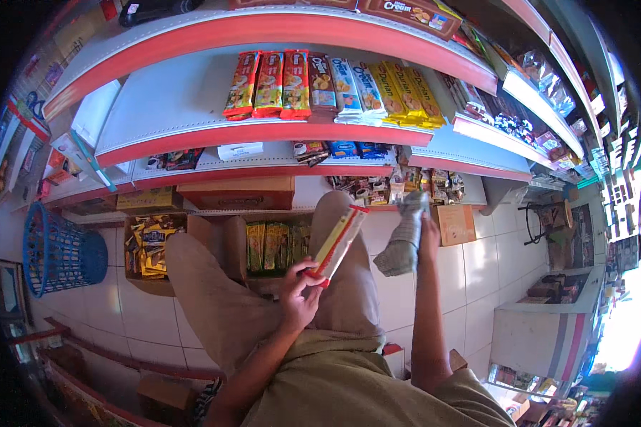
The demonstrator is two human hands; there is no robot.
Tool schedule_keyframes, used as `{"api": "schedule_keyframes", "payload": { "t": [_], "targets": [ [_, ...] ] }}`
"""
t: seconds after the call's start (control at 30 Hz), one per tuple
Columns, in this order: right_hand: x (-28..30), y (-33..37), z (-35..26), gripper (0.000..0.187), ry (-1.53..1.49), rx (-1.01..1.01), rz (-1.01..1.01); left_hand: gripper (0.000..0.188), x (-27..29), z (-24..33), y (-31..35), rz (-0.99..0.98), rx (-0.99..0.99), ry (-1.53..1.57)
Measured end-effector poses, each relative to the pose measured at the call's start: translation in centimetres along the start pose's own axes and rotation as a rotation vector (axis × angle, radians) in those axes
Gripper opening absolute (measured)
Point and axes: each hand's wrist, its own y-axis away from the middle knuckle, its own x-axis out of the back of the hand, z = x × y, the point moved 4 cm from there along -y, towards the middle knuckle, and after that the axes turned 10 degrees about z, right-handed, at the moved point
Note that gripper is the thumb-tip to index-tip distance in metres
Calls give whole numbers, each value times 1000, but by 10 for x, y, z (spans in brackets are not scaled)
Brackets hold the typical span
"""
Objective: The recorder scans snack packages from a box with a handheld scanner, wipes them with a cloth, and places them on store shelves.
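Shelving (171, 92) w/ white decks & red front edges spans the upper view, its lower edges just beyond the knees. White-tiled floor (477, 281) runs from the R forearm out to the R, giving side room there. Trouser legs (217, 302) are spread, knees toward the shelves. White unit (527, 338) w/ red & grey stripes stands R, well apart from the R arm.

Blue perforated plastic basket (68, 249) stands far L, beside the L cardbd box (148, 287), which holds yellow & dark pkts & is partly hidden by the L knee. Middle cardbd box (233, 245), btwn the knees, holds upright yellow-green pkts. Biscuit pkts (267, 85) lie in a row on the shelf ahead: red, brown, pale blue, yellow, L to R; white deck shows L of the reds.

Grey cloth (399, 249), prob. a rag (blurry), hangs from the R hand (429, 238), whose fingers are closed on its R side. Red-and-cream pkt (340, 245) is in the L hand (299, 295), thumb & fingers pinched round its lower end; it tilts up & R over the R thigh, btwn the hands, apart from the cloth.
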Motion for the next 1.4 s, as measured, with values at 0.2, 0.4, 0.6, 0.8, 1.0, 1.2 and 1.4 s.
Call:
{"api": "schedule_keyframes", "payload": {
  "t": [0.2,0.4,0.6,0.8,1.0,1.2,1.4],
  "targets": [
    [-34,114,-70,6,264,543,-349,16,2,-12,4,-126,-85,28],
    [-91,185,-47,23,879,929,-478,12,1,-20,7,-274,-103,-231],
    [-116,58,9,25,831,768,-306,14,-5,-12,-2,-265,-286,-144],
    [-101,-5,12,27,747,357,-418,19,11,-2,-16,-162,-255,-91],
    [-32,119,-51,32,494,181,-626,17,82,-20,-45,477,476,478],
    [-47,181,-80,38,759,795,-798,15,114,-1,-64,502,653,596],
    [-98,165,-96,33,-269,-7,-608,14,107,2,-67,307,750,691]
  ]
}}
